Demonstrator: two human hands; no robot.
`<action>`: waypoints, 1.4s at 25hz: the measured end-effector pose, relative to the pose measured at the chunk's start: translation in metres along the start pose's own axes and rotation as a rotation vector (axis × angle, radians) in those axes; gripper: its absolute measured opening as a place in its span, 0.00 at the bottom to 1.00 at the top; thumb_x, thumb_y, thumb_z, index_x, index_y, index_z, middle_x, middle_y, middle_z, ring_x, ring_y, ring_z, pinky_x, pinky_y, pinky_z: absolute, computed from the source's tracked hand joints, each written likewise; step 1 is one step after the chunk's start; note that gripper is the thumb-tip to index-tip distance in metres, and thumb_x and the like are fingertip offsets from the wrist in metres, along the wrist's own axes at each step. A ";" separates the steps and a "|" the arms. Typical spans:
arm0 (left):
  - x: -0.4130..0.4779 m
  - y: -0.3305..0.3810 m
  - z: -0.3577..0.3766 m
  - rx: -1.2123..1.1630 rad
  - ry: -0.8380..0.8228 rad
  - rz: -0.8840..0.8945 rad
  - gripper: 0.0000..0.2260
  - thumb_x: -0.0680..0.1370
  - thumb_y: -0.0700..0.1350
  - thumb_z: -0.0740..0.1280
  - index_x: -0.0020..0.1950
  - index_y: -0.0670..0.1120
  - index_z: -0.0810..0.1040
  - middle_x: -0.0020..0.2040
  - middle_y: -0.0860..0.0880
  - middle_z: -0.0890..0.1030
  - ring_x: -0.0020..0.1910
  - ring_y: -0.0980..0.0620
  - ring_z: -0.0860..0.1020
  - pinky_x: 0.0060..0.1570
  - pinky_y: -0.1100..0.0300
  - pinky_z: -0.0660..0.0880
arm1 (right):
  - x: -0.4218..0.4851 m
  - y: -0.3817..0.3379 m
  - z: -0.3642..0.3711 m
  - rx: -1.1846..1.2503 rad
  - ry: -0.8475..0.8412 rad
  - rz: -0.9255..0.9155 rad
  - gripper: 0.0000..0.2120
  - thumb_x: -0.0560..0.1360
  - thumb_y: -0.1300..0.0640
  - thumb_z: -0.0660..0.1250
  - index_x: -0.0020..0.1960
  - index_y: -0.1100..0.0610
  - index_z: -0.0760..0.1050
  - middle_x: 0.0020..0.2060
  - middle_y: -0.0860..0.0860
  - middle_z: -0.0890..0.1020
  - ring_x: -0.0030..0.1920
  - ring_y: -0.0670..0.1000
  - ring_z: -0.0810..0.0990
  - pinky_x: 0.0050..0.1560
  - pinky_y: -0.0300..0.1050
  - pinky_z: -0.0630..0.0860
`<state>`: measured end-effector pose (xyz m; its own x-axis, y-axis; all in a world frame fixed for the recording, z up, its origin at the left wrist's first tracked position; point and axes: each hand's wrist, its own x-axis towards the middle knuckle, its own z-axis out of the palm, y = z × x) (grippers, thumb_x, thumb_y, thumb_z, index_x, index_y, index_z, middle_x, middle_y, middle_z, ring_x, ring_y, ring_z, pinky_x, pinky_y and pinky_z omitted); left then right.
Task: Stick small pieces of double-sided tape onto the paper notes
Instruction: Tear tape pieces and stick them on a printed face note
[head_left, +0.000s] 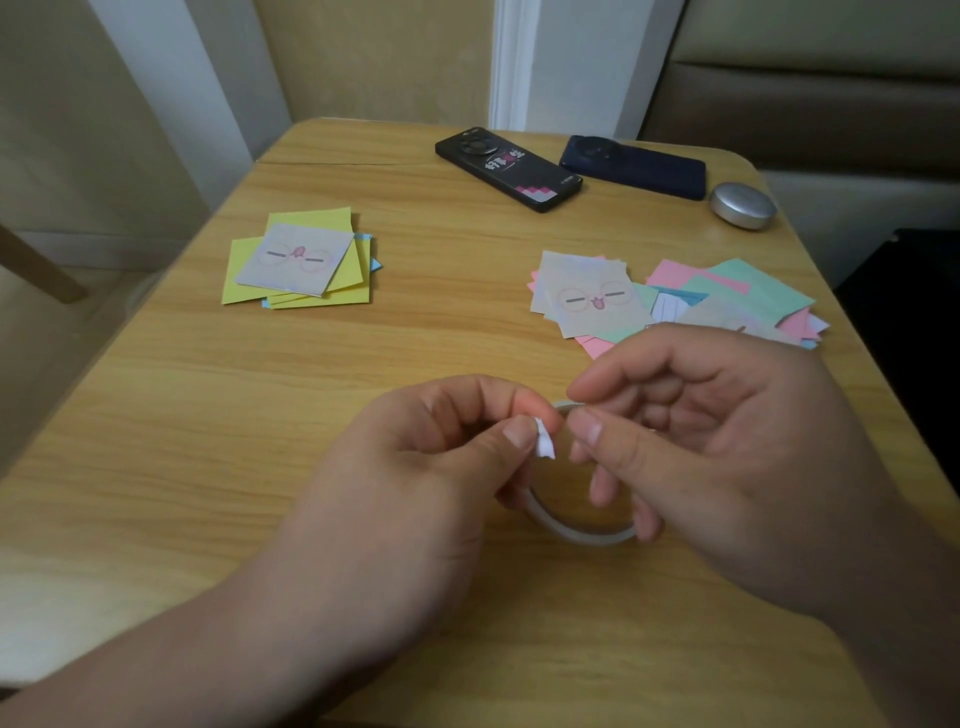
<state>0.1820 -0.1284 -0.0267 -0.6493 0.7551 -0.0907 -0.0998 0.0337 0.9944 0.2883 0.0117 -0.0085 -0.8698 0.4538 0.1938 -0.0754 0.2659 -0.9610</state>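
A thin white roll of double-sided tape (576, 532) hangs just above the table near its front edge, and my right hand (727, 447) grips it with thumb and fingers curled round the ring. My left hand (415, 467) pinches a small white tape piece (544, 445) between thumb and forefinger, right beside the roll's top. A stack of paper notes (306, 260), yellow with a cartoon-face note on top, lies at the left. A looser pile of pink, green and face-printed notes (675, 299) lies at the right, partly hidden behind my right hand.
Two dark phones (506, 169) (634, 166) lie at the back of the wooden table (208, 441), with a small round metal tin (742, 206) to their right. The table's edges drop off at left and right; a chair stands at the far left.
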 end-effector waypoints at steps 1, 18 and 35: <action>0.000 -0.001 0.000 -0.003 0.000 -0.005 0.07 0.72 0.46 0.66 0.41 0.48 0.85 0.31 0.47 0.79 0.34 0.51 0.75 0.42 0.53 0.70 | 0.000 0.000 0.000 0.000 -0.001 0.000 0.05 0.68 0.64 0.73 0.43 0.60 0.81 0.33 0.59 0.82 0.27 0.53 0.80 0.24 0.34 0.73; -0.004 0.001 -0.005 -0.232 -0.210 0.049 0.23 0.62 0.41 0.70 0.56 0.49 0.86 0.54 0.45 0.85 0.52 0.51 0.78 0.53 0.50 0.73 | 0.000 -0.012 0.001 0.034 0.130 0.186 0.09 0.69 0.54 0.70 0.34 0.59 0.81 0.25 0.61 0.79 0.20 0.57 0.71 0.21 0.36 0.65; -0.006 0.001 -0.005 -0.145 -0.231 0.107 0.26 0.61 0.43 0.69 0.58 0.53 0.85 0.57 0.48 0.83 0.55 0.53 0.79 0.50 0.58 0.76 | -0.004 -0.015 0.007 -0.058 0.155 0.025 0.03 0.68 0.59 0.73 0.36 0.56 0.82 0.28 0.53 0.83 0.21 0.44 0.75 0.22 0.31 0.68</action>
<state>0.1817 -0.1359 -0.0256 -0.4746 0.8790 0.0451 -0.1578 -0.1354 0.9781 0.2894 -0.0004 0.0033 -0.7848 0.5858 0.2022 -0.0221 0.2996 -0.9538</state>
